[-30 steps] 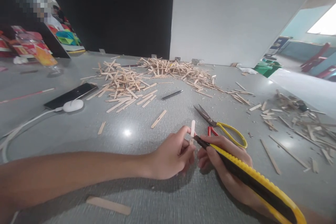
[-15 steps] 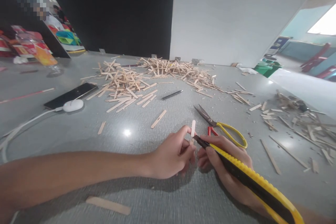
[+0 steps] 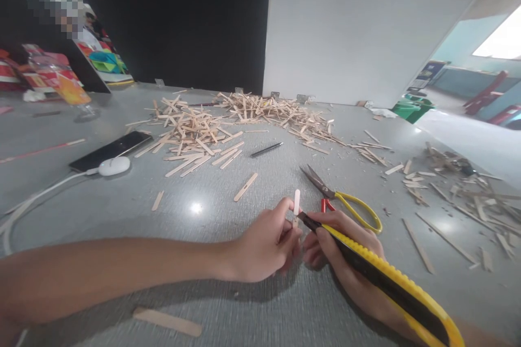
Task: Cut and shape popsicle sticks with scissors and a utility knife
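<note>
Between its fingers and thumb my left hand (image 3: 266, 243) grips a small wooden craft stick (image 3: 297, 202), whose rounded end points up. My right hand (image 3: 352, 260) is closed around a yellow and black utility knife (image 3: 378, 271). The knife's blade end meets the stick at my left fingertips; how deep the edge sits is too small to tell. Just beyond my right hand lie scissors with yellow handles (image 3: 344, 198), their blades slightly apart. A red-handled object (image 3: 325, 205) is partly hidden behind my right fingers.
Piles of craft sticks (image 3: 191, 130) spread along the back by the panels. A notched stick (image 3: 246, 187), a pen (image 3: 266, 149) and a loose stick (image 3: 166, 321) lie nearer. Left are a phone (image 3: 109, 150), a white cabled device (image 3: 114, 166) and a bottle (image 3: 71, 89). Wood scraps (image 3: 480, 200) litter the right.
The view has shifted very slightly. Both hands stay together at the stick, and the knife blade remains against it with only a slight change in position.
</note>
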Demonstrator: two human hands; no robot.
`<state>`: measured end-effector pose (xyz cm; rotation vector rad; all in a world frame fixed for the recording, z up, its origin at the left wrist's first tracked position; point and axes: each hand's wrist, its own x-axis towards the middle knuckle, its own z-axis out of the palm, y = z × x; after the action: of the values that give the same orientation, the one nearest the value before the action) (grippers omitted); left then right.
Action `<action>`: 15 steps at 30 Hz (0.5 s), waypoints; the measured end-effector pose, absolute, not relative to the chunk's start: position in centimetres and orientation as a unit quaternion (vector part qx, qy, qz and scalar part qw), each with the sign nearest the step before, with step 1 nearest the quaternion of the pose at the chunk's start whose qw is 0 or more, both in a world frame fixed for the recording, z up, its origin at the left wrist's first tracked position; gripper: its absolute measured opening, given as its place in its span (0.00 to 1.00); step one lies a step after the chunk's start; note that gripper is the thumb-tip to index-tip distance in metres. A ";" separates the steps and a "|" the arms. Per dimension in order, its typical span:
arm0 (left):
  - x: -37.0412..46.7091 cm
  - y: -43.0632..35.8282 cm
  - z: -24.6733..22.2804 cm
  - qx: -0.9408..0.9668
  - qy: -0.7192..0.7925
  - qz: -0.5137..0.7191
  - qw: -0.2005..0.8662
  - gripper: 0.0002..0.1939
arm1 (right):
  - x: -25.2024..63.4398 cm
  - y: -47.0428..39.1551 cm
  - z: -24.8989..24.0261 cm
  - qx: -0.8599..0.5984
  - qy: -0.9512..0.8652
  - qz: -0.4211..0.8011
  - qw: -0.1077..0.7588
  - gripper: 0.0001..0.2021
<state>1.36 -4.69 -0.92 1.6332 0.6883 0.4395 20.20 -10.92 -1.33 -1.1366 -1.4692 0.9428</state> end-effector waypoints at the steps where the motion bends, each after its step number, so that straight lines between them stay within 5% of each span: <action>1: 1.4 -4.7 -0.8 0.718 0.297 0.191 0.600 0.09 | 20.0 -10.9 -1.2 -0.474 -0.591 0.407 0.510 0.06; 15: 1.5 -4.7 -1.1 0.726 0.293 0.187 0.594 0.09 | 19.4 -10.4 -0.2 -0.480 -0.576 0.434 0.499 0.13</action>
<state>1.46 -4.65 -1.06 1.6869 0.6803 0.4344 19.43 -10.36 -0.18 -1.1621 -1.3930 1.0492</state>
